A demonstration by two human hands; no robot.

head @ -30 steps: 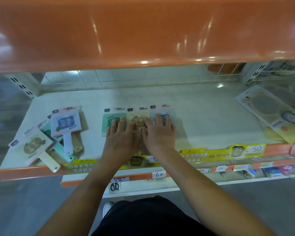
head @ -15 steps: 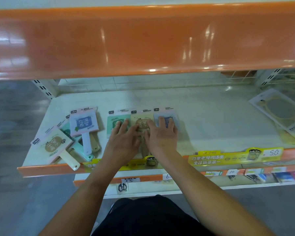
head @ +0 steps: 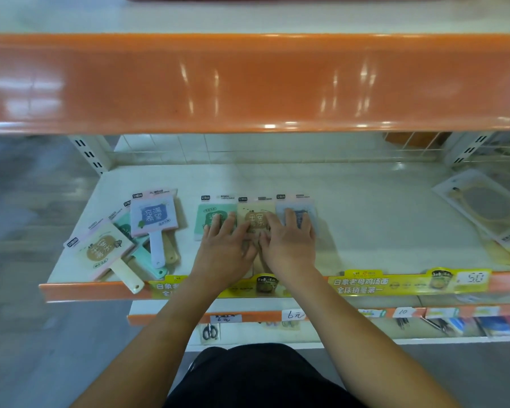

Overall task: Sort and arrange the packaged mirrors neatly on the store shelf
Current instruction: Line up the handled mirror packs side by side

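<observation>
Three packaged hand mirrors lie side by side on the white shelf (head: 380, 219): a green one (head: 211, 214), a yellow one (head: 255, 217) and a lilac one (head: 299, 209). My left hand (head: 226, 251) lies flat on the green and yellow ones, fingers straight. My right hand (head: 289, 244) presses flat on the yellow and lilac ones. Their handles are hidden under my hands. To the left lies a loose pile: a lilac mirror (head: 153, 217) on top, a cream-handled pink one (head: 106, 250) at the shelf's front corner, green ones partly hidden beneath.
An orange shelf lip (head: 248, 83) overhangs above. Large round packaged mirrors (head: 480, 204) lie at the right end. A yellow price strip (head: 407, 282) runs along the front edge. A lower shelf holds scissors (head: 209, 331) and small goods.
My hands have stayed pressed on the row of three mirrors with hardly any shift. My head has tilted upward, so the shelf sits lower in view.
</observation>
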